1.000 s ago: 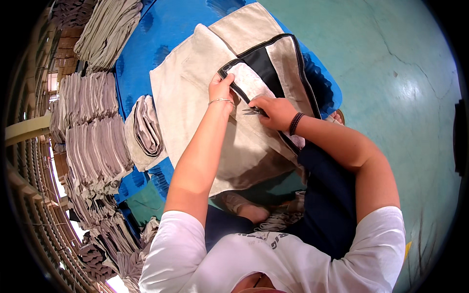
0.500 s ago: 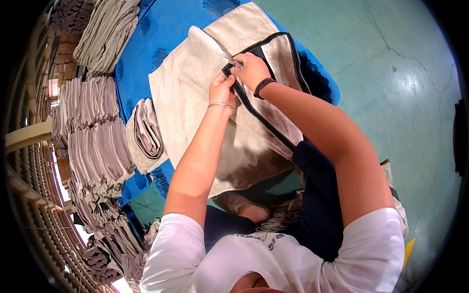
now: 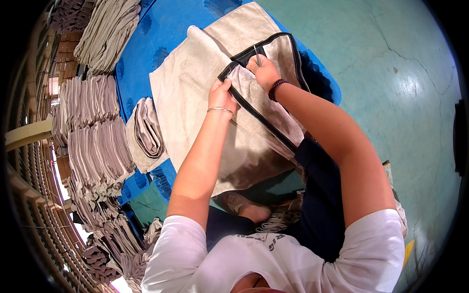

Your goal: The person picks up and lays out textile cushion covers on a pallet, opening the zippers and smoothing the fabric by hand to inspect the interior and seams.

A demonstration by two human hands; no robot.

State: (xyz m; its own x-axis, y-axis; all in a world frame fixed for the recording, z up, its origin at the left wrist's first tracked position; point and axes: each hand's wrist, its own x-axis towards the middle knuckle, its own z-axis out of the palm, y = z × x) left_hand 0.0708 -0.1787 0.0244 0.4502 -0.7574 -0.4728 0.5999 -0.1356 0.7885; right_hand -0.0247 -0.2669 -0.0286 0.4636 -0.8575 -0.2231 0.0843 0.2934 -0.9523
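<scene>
Stacks of folded grey cloth [image 3: 93,146] line my left, and one folded piece [image 3: 146,132] lies beside the work on the blue sheet [image 3: 146,44]. I see the beige mat [image 3: 205,97], edged in black binding [image 3: 254,110], spread there over my lap. My left hand [image 3: 221,95] pinches its turned-up edge; my right hand [image 3: 264,71] grips a thin metal tool [image 3: 256,52] at the binding.

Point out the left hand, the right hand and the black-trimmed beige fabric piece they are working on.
left hand [image 3: 221,94], head view, on the back of the hand.
right hand [image 3: 262,71], head view, on the knuckles.
black-trimmed beige fabric piece [image 3: 266,105], head view, on the beige panel below the wrists.
</scene>
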